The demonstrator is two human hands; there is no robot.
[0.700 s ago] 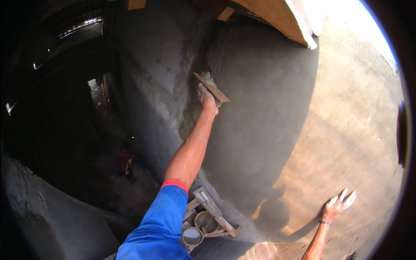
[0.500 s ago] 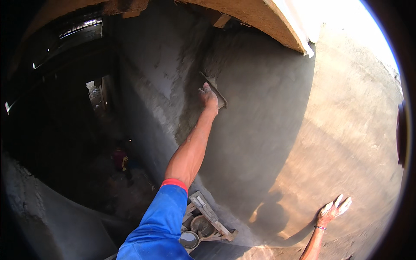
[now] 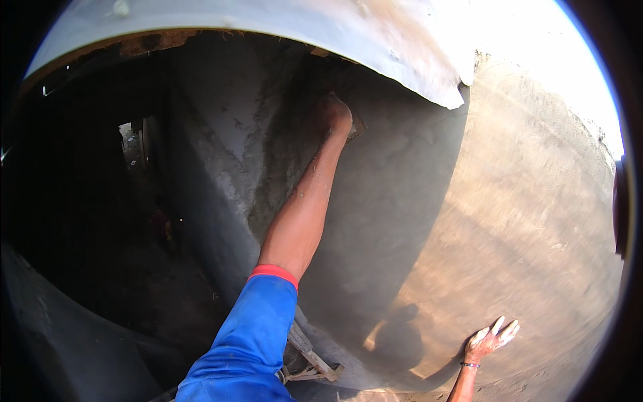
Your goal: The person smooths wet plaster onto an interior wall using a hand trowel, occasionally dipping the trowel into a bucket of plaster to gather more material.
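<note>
My left hand [image 3: 335, 114] is stretched up high against the shaded part of the plastered wall [image 3: 395, 181]. Its fingers wrap round a flat plastering trowel [image 3: 359, 126], of which only a corner shows beyond the hand. The grip itself is hidden behind the hand, and shadow darkens the fingers. Low at the right, my right hand [image 3: 490, 340] rests on the sunlit part of the wall, fingers spread and coated with pale plaster. It holds nothing, and a bracelet circles its wrist.
A pale metal sheet [image 3: 268, 23] overhangs the wall at the top. Below my left arm stands a wooden frame [image 3: 311, 352]. A dark interior opens at the left, where a dim person [image 3: 162, 226] is far below. Rough, unsmoothed plaster [image 3: 241, 181] borders the shaded wall.
My left hand has moved up along the wall with the trowel, whose face now shows less. The view has shifted, bringing the metal sheet in and hiding the buckets. My right hand stays spread.
</note>
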